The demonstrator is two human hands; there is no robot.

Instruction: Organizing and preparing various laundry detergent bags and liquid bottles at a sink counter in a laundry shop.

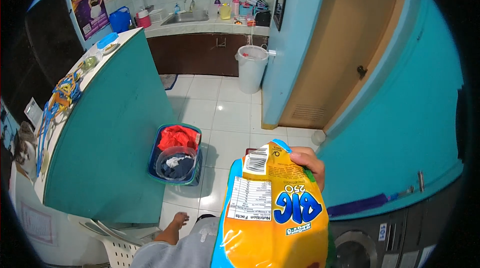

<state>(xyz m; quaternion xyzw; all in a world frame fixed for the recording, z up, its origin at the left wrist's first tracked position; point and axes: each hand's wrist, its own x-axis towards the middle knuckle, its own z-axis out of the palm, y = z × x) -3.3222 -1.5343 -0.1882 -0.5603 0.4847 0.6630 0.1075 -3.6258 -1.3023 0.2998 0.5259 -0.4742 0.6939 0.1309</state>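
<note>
My right hand [313, 165] grips a corner of a large orange Zest-O plastic pack [255, 245] with blue and green edges. The pack is held up close in front of me, its print upside down, and most of my fingers are hidden behind it. Low at my left side, my left hand [180, 220] hangs with nothing seen in it and its fingers slightly apart. Beyond that hand, a blue plastic basket [151, 167] stands on the tiles. In it are a red plastic bag [178, 137] and a clear tub [160, 167] of dark and white cloth.
A teal counter [112, 125] runs along the left, bearing tangled cords [67, 90]; a cat [26, 148] is beside it. Behind are a sink [187, 17] and a white bin [252, 75]. To the right are a door [330, 50] and a front-loading machine [356, 249].
</note>
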